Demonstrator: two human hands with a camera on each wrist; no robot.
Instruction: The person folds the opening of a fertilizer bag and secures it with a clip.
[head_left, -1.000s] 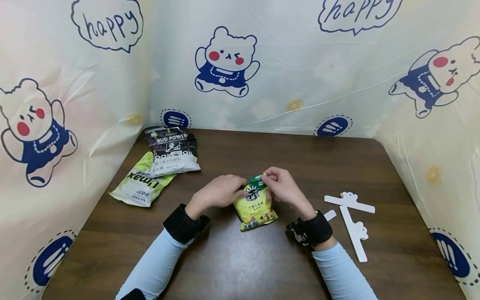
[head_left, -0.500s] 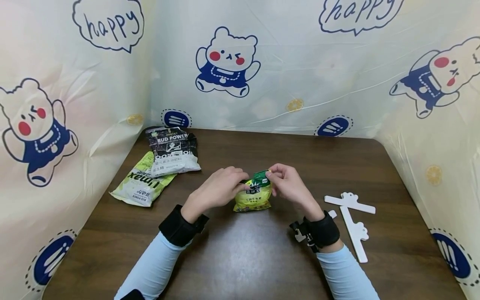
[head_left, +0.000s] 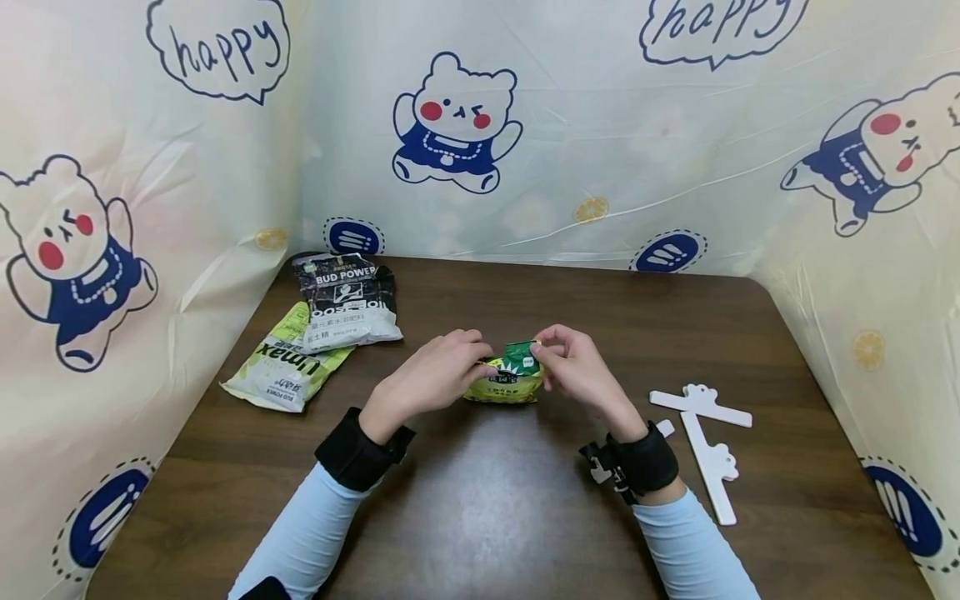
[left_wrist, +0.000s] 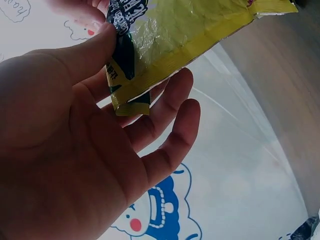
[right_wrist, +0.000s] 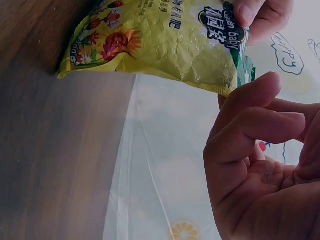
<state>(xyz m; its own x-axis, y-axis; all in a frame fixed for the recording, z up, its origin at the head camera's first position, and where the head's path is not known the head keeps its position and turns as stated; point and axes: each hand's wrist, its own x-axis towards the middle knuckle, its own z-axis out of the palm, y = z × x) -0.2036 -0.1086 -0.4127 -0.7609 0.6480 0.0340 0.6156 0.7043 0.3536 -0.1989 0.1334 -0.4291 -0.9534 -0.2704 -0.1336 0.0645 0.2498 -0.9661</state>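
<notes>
A small yellow bag (head_left: 504,390) with a green top stands upright at the table's middle, seen foreshortened from the head. My left hand (head_left: 442,371) pinches its upper left edge; in the left wrist view the thumb lies on the dark printed label and the fingers are behind the bag (left_wrist: 175,35). At the upper right corner my right hand (head_left: 573,367) pinches the green top. Flowers and Chinese lettering show on the bag's front (right_wrist: 150,40) in the right wrist view, its bottom end near the wooden table. The green top edge appears folded over.
Two bags lie at the back left: a black and silver one (head_left: 348,304) overlapping a green and white one (head_left: 288,367). White bag clips (head_left: 705,454) lie right of my right wrist, one partly hidden by it. A printed curtain (head_left: 525,225) encloses the table's back and sides.
The bag has been tipped from lying toward me to upright, its lower end moving away from me. Both hands have shifted slightly farther back, still pinching its top.
</notes>
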